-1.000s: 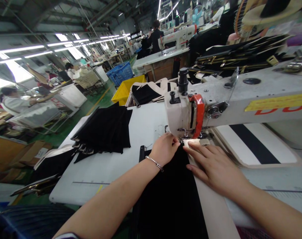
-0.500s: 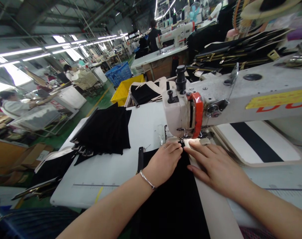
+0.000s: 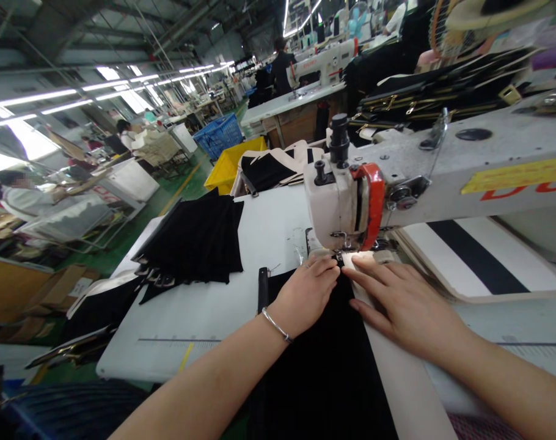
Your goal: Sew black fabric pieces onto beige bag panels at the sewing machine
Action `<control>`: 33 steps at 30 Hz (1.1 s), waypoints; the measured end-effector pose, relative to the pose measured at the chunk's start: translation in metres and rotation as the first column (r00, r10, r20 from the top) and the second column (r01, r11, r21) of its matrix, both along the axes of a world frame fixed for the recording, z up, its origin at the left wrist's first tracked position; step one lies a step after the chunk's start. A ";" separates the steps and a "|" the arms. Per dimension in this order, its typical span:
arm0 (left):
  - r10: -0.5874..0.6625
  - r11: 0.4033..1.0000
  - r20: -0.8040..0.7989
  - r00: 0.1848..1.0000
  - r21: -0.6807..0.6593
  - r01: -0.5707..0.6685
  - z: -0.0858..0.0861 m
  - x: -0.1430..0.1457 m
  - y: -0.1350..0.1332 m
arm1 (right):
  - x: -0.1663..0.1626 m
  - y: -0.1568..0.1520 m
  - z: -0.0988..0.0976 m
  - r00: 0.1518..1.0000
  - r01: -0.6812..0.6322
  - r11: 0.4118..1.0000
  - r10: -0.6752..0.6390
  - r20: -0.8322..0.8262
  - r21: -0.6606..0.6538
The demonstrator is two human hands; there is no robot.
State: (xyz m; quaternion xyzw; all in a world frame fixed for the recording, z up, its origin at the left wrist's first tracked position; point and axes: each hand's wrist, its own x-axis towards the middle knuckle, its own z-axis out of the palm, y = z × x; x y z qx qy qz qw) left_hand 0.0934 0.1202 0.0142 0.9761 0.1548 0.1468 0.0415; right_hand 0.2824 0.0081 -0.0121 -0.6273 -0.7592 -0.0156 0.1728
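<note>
Under the sewing machine's head, a black fabric panel with a pale strip along its right side runs toward me. My left hand, with a silver bangle at the wrist, has its fingers bent and pressed together on the panel's edge just before the presser foot. My right hand lies flat on the pale strip, fingers stretched out, their tips close to the foot. A narrow black strap lies at the panel's left. The needle point is hidden.
Stacked black fabric pieces lie left on the white table. Right of the machine head is a white panel with a dark stripe. Beyond stand a yellow crate and a blue basket. Several people sit farther off.
The machine and table appear slightly farther right, as the view has shifted a little. Both hands keep nearly the same place by the presser foot, still on the fabric.
</note>
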 end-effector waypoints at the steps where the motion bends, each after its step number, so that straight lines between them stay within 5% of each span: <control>1: 0.004 1.000 -0.007 1.000 0.004 -0.003 0.001 0.001 0.000 | 0.000 -0.001 0.000 1.000 0.001 1.000 -0.001 0.000 -0.002; 14: 0.006 0.997 -0.044 0.999 -0.072 -0.009 0.001 -0.001 0.001 | -0.004 -0.006 0.003 1.000 -0.015 1.000 0.016 -0.009 0.027; 17: -0.056 0.983 -0.151 0.987 -0.179 0.028 0.016 -0.022 -0.021 | -0.013 -0.032 0.003 0.999 -0.038 0.997 0.038 0.005 0.067; 22: -0.351 0.915 -0.278 0.894 -0.303 0.265 0.032 -0.073 -0.087 | -0.036 -0.102 0.005 0.986 -0.160 0.971 0.147 0.085 0.180; 27: -0.305 0.940 -0.253 0.918 -0.233 0.248 0.022 -0.087 -0.118 | -0.046 -0.134 0.015 0.961 -0.227 0.960 0.194 0.196 0.163; 33: -0.286 0.928 -0.191 0.939 -0.301 0.221 0.032 -0.082 -0.116 | -0.049 -0.140 0.016 0.965 -0.222 0.950 0.180 0.192 0.222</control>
